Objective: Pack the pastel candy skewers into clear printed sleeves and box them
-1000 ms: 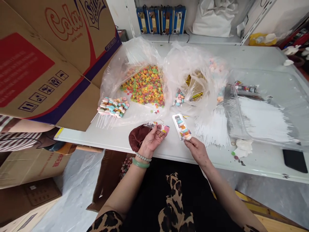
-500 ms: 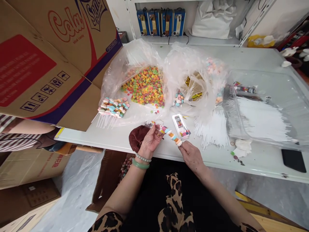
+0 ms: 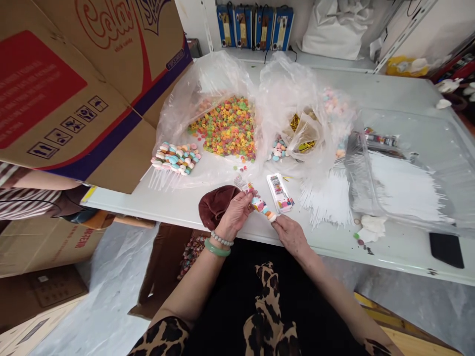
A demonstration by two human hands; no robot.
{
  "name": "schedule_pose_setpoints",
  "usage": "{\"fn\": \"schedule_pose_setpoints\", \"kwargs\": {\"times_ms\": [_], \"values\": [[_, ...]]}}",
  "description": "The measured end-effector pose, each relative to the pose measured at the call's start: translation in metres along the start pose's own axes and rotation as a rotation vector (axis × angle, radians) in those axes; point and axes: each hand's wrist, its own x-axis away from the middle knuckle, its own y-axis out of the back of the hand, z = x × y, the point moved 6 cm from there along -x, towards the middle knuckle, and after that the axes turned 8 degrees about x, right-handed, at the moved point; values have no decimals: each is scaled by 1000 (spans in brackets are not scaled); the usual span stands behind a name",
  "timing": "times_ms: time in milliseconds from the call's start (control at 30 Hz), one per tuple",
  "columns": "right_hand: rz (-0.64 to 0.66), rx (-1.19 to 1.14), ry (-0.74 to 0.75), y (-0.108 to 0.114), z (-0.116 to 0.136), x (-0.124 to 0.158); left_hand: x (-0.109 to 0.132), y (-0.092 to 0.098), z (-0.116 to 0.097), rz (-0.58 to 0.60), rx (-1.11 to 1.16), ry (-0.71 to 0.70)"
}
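My left hand [image 3: 236, 212] pinches a small clear wrapper with a colourful print [image 3: 257, 201] at the table's front edge. Inside the wrapper's mouth sits the upper part of a candy skewer [image 3: 269, 215], a row of pastel blue, orange and white candies. My right hand [image 3: 292, 234] is closed on the skewer's lower end; its stick is hidden by the fingers. Just behind the hands lies a stack of printed wrappers [image 3: 279, 193]. A dark red cloth [image 3: 217, 205] rests against my left hand's outer side.
An open bag of ring candies [image 3: 228, 131] and finished-looking candy skewers [image 3: 176, 158] lie left. White sticks [image 3: 326, 195] fan out right, beside a clear tray [image 3: 404, 118] with more sticks. A large carton [image 3: 107, 113] overhangs the left side. A black phone-like slab [image 3: 446, 249] lies far right.
The wrapper now covers more of the candy skewer, with fewer candies showing outside it. My left hand has moved slightly right, closer to my right hand. The view has shifted a little.
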Motion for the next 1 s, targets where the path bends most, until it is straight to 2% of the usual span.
{"fn": "schedule_pose_setpoints", "kwargs": {"times_ms": [100, 167, 233, 300, 367, 400, 467, 567, 633, 733, 833, 1000], "values": [[235, -478, -267, -21, -13, -1, 0, 0, 5, 20, -17, 10], [460, -844, -432, -38, -15, 4, 1, 1, 9, 37, -9, 14], [674, -1146, -511, -49, -10, 10, 2, 2, 12, 43, 4, 18], [807, -1311, -533, -53, -6, 12, 2, 4, 17, 36, 7, 17], [813, -1317, -531, -56, -6, 10, 3, 6, 23, 21, -7, 24], [769, -1258, -522, -57, -8, 6, 4, 6, 27, 11, -19, 33], [576, -1008, -478, -56, -13, -2, 4, 8, 32, -23, -34, 37], [204, -358, -270, -39, -11, -15, 4, 11, 33, -100, -27, -10], [60, 88, -117, -30, -1, -17, 3, 13, 29, -147, -23, -53], [67, 458, -19, -31, 6, -15, 2, 16, 22, -193, -35, -85], [108, 588, -21, -33, 3, -14, 3, 17, 21, -211, -73, -74], [41, 724, -13, -30, 10, -17, 7, 19, 30, -244, -109, -69]]}}
